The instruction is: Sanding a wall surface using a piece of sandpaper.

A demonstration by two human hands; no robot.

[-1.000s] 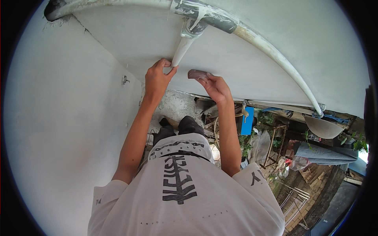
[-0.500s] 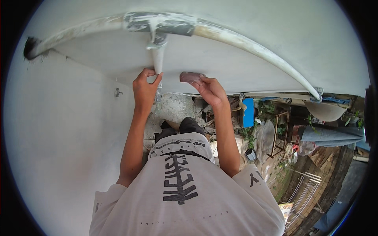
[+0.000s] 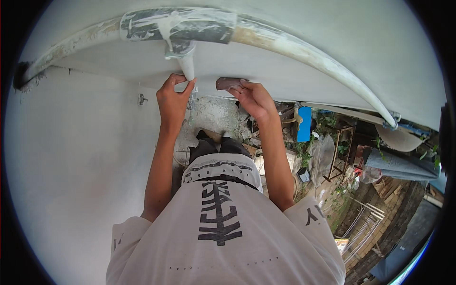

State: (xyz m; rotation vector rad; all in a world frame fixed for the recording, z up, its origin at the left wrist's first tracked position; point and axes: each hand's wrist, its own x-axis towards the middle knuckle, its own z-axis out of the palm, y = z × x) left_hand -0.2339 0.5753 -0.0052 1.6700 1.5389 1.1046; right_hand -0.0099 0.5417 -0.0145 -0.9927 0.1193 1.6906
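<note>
My left grip (image 3: 173, 100) pinches the white pipe (image 3: 187, 67) at its lower end, probably to steady it; my right grip (image 3: 256, 99) holds a brownish strip (image 3: 227, 84) well clear.

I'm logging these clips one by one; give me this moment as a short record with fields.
Left hand: thumb and fingers at the near end of the short pipe
Right hand: holds a brown sheet, apart from the pipe
Short pipe: white, its far end at a grey joint
Joint: smeared with white, in line with the long pipe
Left side: pale wall, small tap
Right side: blue panel
Unclear: the sheet's material
</note>
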